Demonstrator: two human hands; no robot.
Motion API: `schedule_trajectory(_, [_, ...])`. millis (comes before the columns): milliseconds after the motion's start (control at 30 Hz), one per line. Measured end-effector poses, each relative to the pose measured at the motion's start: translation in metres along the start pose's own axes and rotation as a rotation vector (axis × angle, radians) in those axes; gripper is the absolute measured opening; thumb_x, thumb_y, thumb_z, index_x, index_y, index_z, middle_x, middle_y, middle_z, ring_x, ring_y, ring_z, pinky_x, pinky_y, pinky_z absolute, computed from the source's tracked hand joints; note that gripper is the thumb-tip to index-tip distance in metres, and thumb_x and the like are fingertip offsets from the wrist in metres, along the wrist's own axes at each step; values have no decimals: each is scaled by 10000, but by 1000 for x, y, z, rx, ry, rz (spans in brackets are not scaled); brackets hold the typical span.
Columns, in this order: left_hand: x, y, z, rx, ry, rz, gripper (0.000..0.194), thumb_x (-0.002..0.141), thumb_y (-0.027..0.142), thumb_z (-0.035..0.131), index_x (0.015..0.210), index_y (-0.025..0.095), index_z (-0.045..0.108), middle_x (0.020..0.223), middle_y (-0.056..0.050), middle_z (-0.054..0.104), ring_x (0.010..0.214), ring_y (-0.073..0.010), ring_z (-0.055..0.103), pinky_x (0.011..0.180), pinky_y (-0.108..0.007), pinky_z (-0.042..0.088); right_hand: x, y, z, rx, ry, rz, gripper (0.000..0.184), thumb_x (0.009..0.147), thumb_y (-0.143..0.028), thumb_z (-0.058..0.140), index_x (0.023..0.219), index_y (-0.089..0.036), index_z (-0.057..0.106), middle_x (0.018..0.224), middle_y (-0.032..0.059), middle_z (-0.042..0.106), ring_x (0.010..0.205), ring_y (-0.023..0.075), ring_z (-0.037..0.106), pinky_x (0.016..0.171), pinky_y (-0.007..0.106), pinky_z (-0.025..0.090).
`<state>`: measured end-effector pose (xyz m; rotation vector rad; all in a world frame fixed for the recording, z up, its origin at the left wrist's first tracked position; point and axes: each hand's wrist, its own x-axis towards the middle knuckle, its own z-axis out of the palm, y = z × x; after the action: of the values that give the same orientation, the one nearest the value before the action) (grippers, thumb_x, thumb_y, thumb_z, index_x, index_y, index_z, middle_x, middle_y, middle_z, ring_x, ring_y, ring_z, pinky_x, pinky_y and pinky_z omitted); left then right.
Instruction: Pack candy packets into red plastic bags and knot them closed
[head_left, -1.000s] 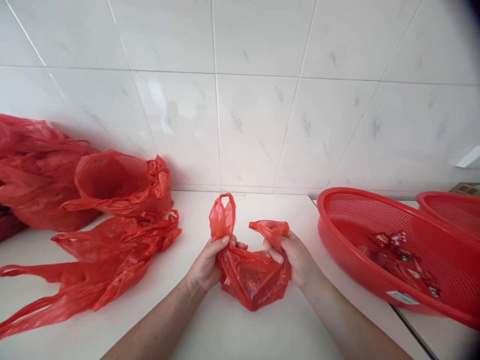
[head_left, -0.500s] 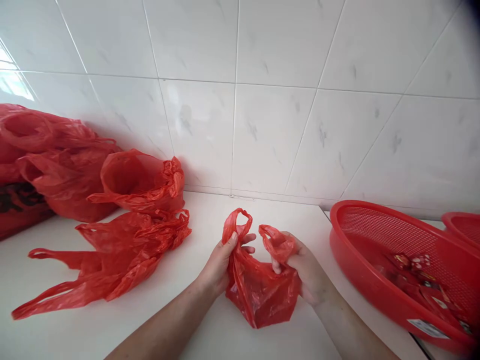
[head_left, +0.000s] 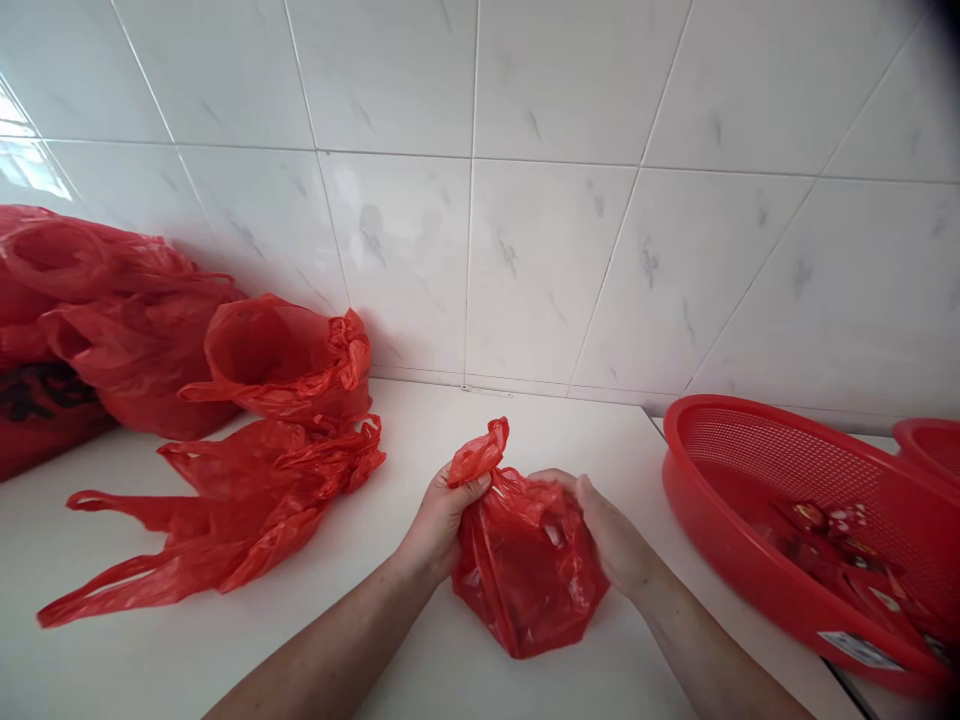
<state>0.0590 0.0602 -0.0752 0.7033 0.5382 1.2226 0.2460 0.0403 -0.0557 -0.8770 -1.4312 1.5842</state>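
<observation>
A small red plastic bag stands on the white counter between my hands. My left hand is closed on its left handle, the thumb pressing the gathered film and a bunched end sticking up above. On the other side, my right hand holds the bag's right upper edge. Its thumb is raised, and one finger lies behind the crumpled film. A fingertip shows by the bag's mouth; the other fingers are hidden. What the bag holds, if anything, I cannot make out.
Loose empty red bags lie on the counter to the left. Behind them, an open-mouthed red bag and several fuller ones stand along the tiled wall. To the right, a red basket contains small wrapped packets.
The right handle loop, earlier bunched up in my right hand, has dropped into the bag's crumpled top. My right thumb has come up, and the left handle has folded over.
</observation>
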Motion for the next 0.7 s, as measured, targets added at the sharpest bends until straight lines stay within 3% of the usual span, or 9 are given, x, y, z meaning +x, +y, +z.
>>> schedule_trajectory(100, [-1, 0, 1, 8, 5, -21, 185, 708, 211, 706, 844, 139, 602, 777, -53, 659, 645, -154, 615, 655, -267, 473, 1, 0, -2, -107, -23, 67, 319, 835, -444, 542, 1040, -213, 616, 774, 9, 574, 663, 121, 503, 677, 278, 424])
schedule_trajectory(200, [-2, -1, 1, 10, 45, -50, 191, 713, 250, 709, 819, 134, 601, 733, -37, 639, 606, -128, 590, 619, -246, 465, 1, 1, -1, -113, 24, 108, 271, 783, -338, 639, 1022, -211, 626, 692, -16, 571, 618, 106, 502, 668, 266, 423])
schedule_trajectory(300, [-2, -2, 0, 1, 70, -100, 241, 733, 310, 692, 860, 124, 605, 736, -36, 625, 589, -116, 570, 594, -247, 465, 3, 2, 1, 108, 158, 69, 230, 778, -314, 643, 990, -226, 620, 673, -26, 569, 611, 103, 522, 660, 258, 430])
schedule_trajectory(433, [0, -1, -1, -89, 70, -89, 214, 755, 316, 670, 851, 164, 555, 617, 27, 534, 644, -129, 575, 615, -251, 471, 4, -3, 0, 471, 248, 0, 211, 717, -243, 698, 913, -254, 622, 837, -21, 589, 666, 91, 532, 639, 235, 439])
schedule_trajectory(567, [2, 7, 0, -142, 48, -40, 212, 790, 343, 633, 778, 162, 522, 491, 75, 341, 554, -89, 501, 586, -205, 436, 1, -17, -5, 596, 306, -81, 181, 689, -202, 713, 840, -250, 625, 800, -31, 558, 655, 84, 495, 687, 253, 458])
schedule_trajectory(700, [-1, 18, 7, -107, 17, 35, 186, 816, 334, 604, 789, 166, 528, 515, 65, 344, 594, -89, 502, 597, -191, 418, -5, -34, -8, 666, 321, -163, 119, 716, -187, 694, 759, -246, 599, 682, -53, 480, 587, 67, 425, 708, 249, 455])
